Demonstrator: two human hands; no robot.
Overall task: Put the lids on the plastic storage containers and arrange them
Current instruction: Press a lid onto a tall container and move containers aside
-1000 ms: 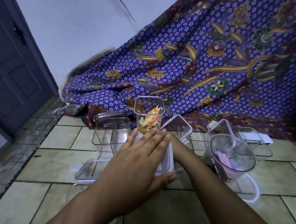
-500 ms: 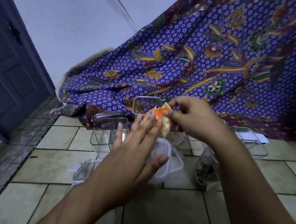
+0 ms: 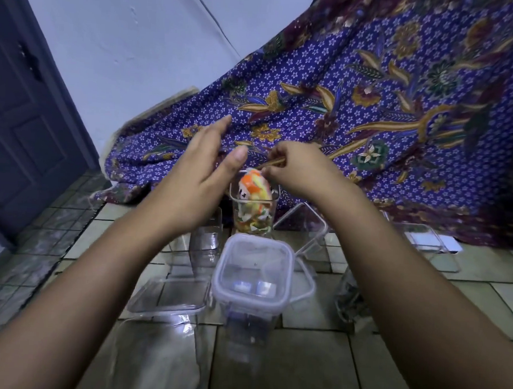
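Observation:
A clear square container with its lid on [image 3: 252, 276] stands on the tiled floor in front of me. Behind it stands an open tall clear container [image 3: 252, 216] with colourful packets inside. My right hand [image 3: 298, 169] pinches an orange and yellow packet [image 3: 254, 188] at the top of that open container. My left hand [image 3: 196, 179] hovers just left of the packet, fingers spread and holding nothing. A loose clear lid [image 3: 169, 297] lies flat at the left. Another open lid [image 3: 302, 226] leans to the right of the tall container.
A purple flowered cloth [image 3: 372, 111] drapes down behind the containers. More clear containers sit at the right [image 3: 425, 242] and behind my left wrist [image 3: 206, 242]. A large clear container [image 3: 154, 358] is near me at the lower left. A dark door [image 3: 22, 107] is at the left.
My left hand rose off the lidded container and moved up toward the packet. My right hand, holding the packet, lowered it into the top of the tall open container.

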